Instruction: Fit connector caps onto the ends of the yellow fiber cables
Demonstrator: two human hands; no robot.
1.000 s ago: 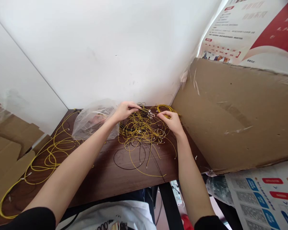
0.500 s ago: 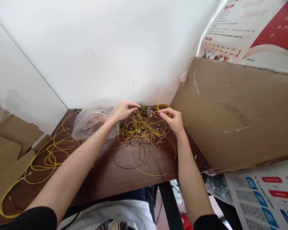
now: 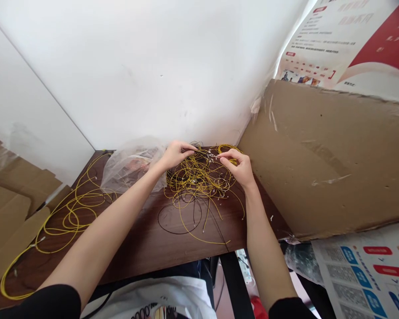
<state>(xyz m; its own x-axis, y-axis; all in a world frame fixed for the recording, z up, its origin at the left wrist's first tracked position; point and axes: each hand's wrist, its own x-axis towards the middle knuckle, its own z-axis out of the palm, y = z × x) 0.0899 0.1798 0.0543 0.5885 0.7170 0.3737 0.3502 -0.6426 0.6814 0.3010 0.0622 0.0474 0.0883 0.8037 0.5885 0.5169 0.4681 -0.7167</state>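
Remotely, I watched the left hand (image 3: 195,151) pinch one yellow cable (image 3: 202,151), thumb against finger; the right hand (image 3: 218,157) nearly closed its fingertips at one white connector (image 3: 216,156), its hold unclear to me. One wiry yellow-and-black tangle (image 3: 193,178) lay between one filmy plastic bag (image 3: 128,172) and one cardboard panel (image 3: 326,164); brown wood-grain desk (image 3: 142,239) showed along the front edge.

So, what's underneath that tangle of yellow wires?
The brown tabletop shows through gaps in the tangle, and dark wires loop out at its near edge. Whatever lies beneath the densest middle is covered, so I can't tell.
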